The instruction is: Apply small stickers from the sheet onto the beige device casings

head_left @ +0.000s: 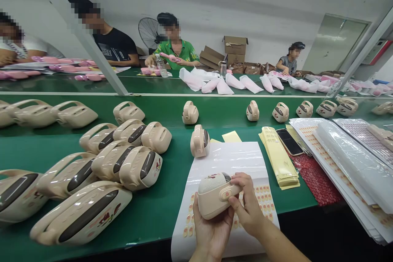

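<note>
A cream portable speaker [211,202] with a carry handle and a white mesh face is held tilted over a white sticker sheet [227,159]. My left hand [211,231] cups it from below. My right hand [249,204] has its fingers on the handle, with the thumb by the end of the speaker. An oval sticker with an orange mark [226,194] sits on the handle's round pivot. Rows of similar oval stickers [265,204] show on the sheet, partly hidden by my hands. Another cream speaker [200,141] stands at the sheet's far edge.
Several cream speakers [123,161] crowd the green bench on the left; more [280,112] line the strip behind. To the right lie yellow sticker strips [279,157], a phone [289,142], red bubble wrap [317,180] and stacked sheets [346,176]. Several people work across the bench.
</note>
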Motion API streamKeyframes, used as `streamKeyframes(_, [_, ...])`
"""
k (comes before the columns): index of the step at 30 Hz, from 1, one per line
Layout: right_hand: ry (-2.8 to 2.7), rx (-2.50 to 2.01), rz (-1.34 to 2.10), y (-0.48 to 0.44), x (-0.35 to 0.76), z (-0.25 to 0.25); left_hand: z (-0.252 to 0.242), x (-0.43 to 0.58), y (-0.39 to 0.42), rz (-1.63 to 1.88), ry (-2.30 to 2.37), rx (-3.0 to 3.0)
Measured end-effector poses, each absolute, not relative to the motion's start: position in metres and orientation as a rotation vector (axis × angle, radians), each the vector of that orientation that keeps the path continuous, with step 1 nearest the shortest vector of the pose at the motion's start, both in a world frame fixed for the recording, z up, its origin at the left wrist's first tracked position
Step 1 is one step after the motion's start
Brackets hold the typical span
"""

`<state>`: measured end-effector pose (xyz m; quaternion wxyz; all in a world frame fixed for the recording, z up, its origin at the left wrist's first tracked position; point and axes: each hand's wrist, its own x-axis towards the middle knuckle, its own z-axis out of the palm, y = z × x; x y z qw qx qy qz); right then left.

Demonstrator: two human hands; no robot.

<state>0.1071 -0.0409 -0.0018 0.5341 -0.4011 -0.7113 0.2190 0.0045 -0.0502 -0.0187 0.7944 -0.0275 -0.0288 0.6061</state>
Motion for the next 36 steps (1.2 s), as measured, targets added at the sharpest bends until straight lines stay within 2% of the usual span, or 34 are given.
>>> streamKeyframes(6, [-1.608,-1.105,0.095,-0.05,0.102,0.004,-0.013,0.005,-0.049,1.357,-0.1,0.015])
streamKeyframes(14, [-1.631,-1.049,0.032,-0.054,0.097,0.003,-0.006,0.003,-0.051,1.411,-0.015,0.073])
streamKeyframes(17, [-1.693,-1.051,0.109,-0.055,0.117,-0.004,-0.009,-0.005,-0.049,1.447,0.052,0.077])
streamKeyframes(23, [-1.803,-1.385,0.347,-0.078,0.208,-0.042,-0.036,-0.036,-0.048,1.546,0.257,0.132])
streamKeyframes(27, [-1.948,-1.359,0.352,-0.095,0.233,-0.067,-0.046,-0.046,-0.048,1.504,0.381,0.237])
streamKeyframes(32, [-1.864,-1.339,0.36,-0.096,0.229,-0.08,-0.043,-0.038,-0.05,1.517,0.819,0.581])
streamKeyframes(36, [-1.622,-1.466,0.626,-0.089,0.228,-0.063,-0.04,-0.039,-0.051,1.561,1.074,1.038])
